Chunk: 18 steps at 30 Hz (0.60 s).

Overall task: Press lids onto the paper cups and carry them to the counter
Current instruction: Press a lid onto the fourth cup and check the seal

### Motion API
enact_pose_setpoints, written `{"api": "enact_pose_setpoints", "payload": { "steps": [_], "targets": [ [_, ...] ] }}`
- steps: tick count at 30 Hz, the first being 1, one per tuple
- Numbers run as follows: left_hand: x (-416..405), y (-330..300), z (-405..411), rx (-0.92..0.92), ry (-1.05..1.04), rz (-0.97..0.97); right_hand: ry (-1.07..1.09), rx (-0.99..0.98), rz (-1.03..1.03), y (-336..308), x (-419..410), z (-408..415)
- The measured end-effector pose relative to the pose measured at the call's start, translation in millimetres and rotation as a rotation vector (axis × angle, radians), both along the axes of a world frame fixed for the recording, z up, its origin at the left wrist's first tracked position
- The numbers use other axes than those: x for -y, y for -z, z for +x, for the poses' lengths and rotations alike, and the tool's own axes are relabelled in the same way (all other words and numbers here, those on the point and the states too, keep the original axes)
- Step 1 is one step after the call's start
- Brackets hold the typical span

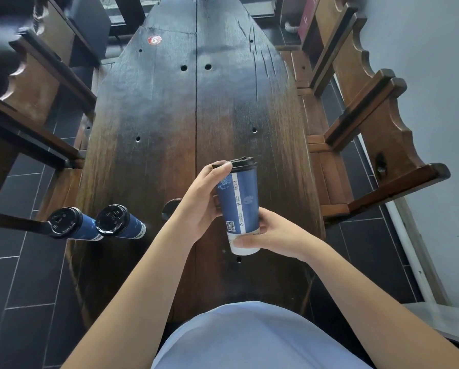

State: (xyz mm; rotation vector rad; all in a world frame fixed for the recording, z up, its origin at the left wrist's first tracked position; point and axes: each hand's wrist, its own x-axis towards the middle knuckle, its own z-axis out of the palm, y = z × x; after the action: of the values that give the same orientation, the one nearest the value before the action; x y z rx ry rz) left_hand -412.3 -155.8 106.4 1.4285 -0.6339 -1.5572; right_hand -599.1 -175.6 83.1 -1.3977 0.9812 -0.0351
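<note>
Blue paper cup [240, 206] up in both hands, lifted clear of the dark wooden table [169, 115] and tipped a little, its black lid [243, 163] already sitting on the rim. Left hand [204, 203] wraps the upper half, thumb reaching up to touch the edge of the lid; right hand [273, 233] curls round the pale base, fingers closed on the bottom of the cup. So both hands are grasping the same cup, one high, one low, with the printed seam and its code square facing the camera between them.

Whether that lid is snapped fully home I can't tell from here; it looks level on the rim, and the thumb at its edge suggests a last check or press. Out to the left, near the table's edge, two more blue cups stand side by side, the left cup [71, 225] and the second cup [122, 222], both wearing black lids. Just behind the left wrist, a dark round shape [171, 209] lies on the table, possibly a spare lid, mostly hidden.

By my reckoning the lidding is done or all but done: three cups, three lids. Carrying is what's left, and no counter shows in view, only wooden chairs [369, 129] either side and grey floor tiles
</note>
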Motion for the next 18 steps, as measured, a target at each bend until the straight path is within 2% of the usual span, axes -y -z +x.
{"api": "enact_pose_setpoints", "payload": {
  "steps": [4, 10, 13, 18],
  "targets": [
    [-5, 5, -2, 0.032, -0.002, -0.014, -0.065, -0.039, 0.014, -3, 7, -4],
    [-10, 12, -1, 0.065, 0.024, 0.001, 0.164, 0.085, -0.037, -24, 50, -19],
    [-11, 14, -3, 0.086, 0.034, -0.006, 0.168, 0.091, -0.071, -32, 59, -17],
    [-12, 22, -6, 0.13, 0.09, 0.012, 0.146, 0.096, 0.032, -22, 57, -9]
  ]
}}
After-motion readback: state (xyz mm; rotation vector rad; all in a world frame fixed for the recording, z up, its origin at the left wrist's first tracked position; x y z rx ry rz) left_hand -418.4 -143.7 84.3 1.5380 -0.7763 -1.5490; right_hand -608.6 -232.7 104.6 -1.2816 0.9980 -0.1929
